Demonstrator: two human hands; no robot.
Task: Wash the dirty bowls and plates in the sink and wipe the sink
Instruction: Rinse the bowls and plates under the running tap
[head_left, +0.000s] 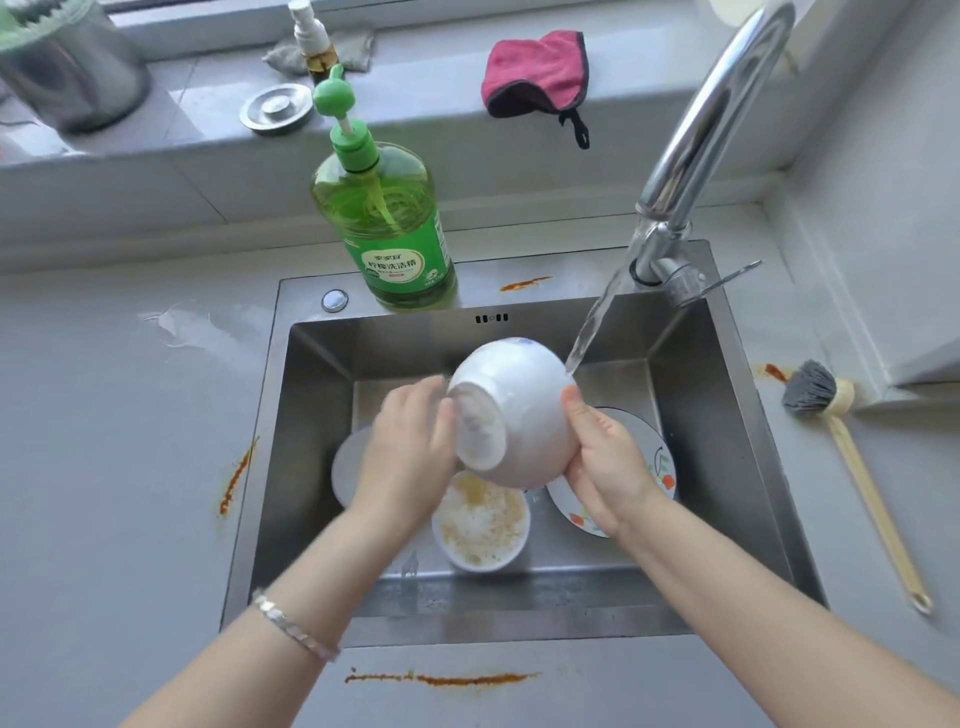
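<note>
Over the steel sink (727, 395) I hold a white bowl (519, 410) tipped on its side, its foot ring turned toward me. My right hand (608, 467) grips the bowl's right side. My left hand (410, 457) lies against its base and looks blurred. Water from the faucet (711, 135) streams down onto the bowl's upper right. Under the bowl, a dirty white bowl (480, 525) with food residue stands on the sink floor. A patterned plate (660, 467) lies to the right, a pale plate (345, 467) to the left, both partly hidden by my hands.
A green dish-soap pump bottle (389, 228) stands on the sink's back rim. A pink cloth (537, 73) lies on the sill, with a metal drain lid (277, 109) further left. A long-handled brush (852, 467) rests on the right counter. Orange stains (441, 678) mark the counter.
</note>
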